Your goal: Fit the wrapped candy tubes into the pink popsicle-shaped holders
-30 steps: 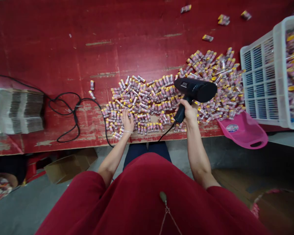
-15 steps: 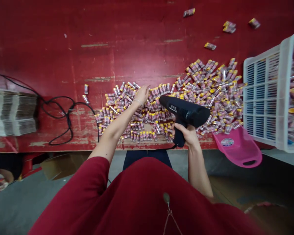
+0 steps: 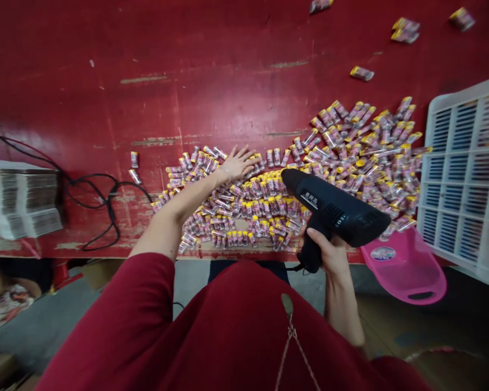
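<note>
Hundreds of wrapped tubes (image 3: 261,203) below a black heat gun (image 3: 334,209), white crate (image 3: 448,179) beside

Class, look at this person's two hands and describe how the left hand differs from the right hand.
The left hand lies open with its fingers spread, while the right hand curls shut around the handle of a black heat gun. The left hand rests on the pile of small wrapped tubes, while the right hand sits lower, beyond the pile, near the red table edge. Both hands are bare.
</note>
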Motion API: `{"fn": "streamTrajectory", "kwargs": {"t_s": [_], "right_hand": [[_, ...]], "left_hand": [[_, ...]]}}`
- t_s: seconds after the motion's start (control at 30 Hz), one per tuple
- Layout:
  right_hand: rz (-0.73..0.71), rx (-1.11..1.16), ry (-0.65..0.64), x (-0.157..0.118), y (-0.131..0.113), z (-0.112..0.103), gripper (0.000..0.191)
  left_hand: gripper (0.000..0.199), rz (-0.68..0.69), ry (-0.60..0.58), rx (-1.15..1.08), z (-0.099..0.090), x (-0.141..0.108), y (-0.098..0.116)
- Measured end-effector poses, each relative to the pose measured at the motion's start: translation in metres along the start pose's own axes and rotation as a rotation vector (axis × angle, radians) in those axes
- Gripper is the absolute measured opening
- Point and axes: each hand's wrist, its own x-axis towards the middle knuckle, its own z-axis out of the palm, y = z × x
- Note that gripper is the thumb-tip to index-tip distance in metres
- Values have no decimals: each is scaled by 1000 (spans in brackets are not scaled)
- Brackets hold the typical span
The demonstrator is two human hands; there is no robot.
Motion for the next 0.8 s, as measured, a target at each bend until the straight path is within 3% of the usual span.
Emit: {"fn": "streamTrajectory", "kwargs": {"t_s": [0.17,0.27,0.4,0.5,0.6,0.8], "right_hand": [[37,-90,-75,13,-8,10,36],[53,-165,-120,18,-12,18,38],[9,-183,-161,20,-15,23,38],[-23,-134,-136,20,-18,25,36],[-56,-109,-94,20,-21,24,33],[-101,-108,-68,26,-26,23,31]], "left_hand": [[50,-56,31,-18,0,-53,-14],[48,-50,108,-85,4,-82,-20],[49,-93,210,-155,9,-100,-25],[51,-109,116,-98,8,-87,-22],[53,-91,21,-17,6,-56,-16],[57,-36,-4,30,2,9,2]]}}
